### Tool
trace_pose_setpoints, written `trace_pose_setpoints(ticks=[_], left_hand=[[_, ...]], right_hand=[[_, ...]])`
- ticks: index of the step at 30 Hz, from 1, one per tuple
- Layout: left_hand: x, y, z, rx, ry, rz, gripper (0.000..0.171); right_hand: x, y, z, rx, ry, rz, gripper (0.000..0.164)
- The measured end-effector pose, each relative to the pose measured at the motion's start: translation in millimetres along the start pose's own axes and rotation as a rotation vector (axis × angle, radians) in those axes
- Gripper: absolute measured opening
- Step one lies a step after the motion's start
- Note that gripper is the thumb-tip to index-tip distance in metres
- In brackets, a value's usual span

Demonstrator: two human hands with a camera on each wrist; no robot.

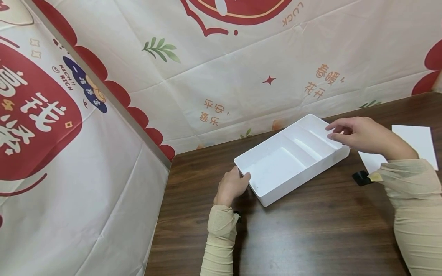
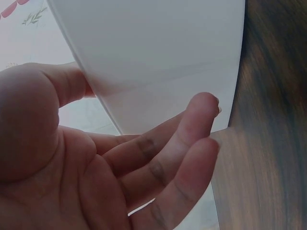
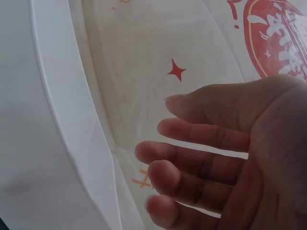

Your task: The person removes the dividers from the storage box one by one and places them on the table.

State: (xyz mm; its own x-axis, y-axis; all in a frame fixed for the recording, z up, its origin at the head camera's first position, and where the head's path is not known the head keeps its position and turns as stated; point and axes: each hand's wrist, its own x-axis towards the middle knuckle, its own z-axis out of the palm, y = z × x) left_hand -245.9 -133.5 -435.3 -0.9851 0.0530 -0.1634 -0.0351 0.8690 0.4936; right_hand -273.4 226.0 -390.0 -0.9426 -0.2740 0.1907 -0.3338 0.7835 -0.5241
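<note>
A white divided tray (image 1: 304,175) sits at an angle on the dark wooden table, with one large compartment at the left and smaller ones at the right. My left hand (image 1: 230,187) grips its left end, thumb over the rim and fingers outside. The left wrist view shows the tray's wall (image 2: 158,48) between thumb and fingers, the last fingers standing off it. Over the tray's right end hovers my right hand (image 1: 369,134), fingers loosely bent. In the right wrist view that hand (image 3: 276,148) holds nothing, and a gap separates its fingertips from the tray (image 3: 62,96).
White sheets (image 1: 416,142) lie on the table (image 1: 300,234) behind the right wrist. A small black item (image 1: 362,178) with a yellowish piece is beside the right cuff. Printed white cloth (image 1: 241,76) hangs behind the table and along its left side.
</note>
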Motion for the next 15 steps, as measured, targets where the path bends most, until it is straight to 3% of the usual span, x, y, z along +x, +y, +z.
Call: trace_pose_setpoints(ticks=[15], left_hand=[[-1.6,1.9,-0.1,-0.006,0.005,0.001,0.053]], right_hand=[[2.7,-5.2,6.6,-0.027,-0.005,-0.047,0.033]])
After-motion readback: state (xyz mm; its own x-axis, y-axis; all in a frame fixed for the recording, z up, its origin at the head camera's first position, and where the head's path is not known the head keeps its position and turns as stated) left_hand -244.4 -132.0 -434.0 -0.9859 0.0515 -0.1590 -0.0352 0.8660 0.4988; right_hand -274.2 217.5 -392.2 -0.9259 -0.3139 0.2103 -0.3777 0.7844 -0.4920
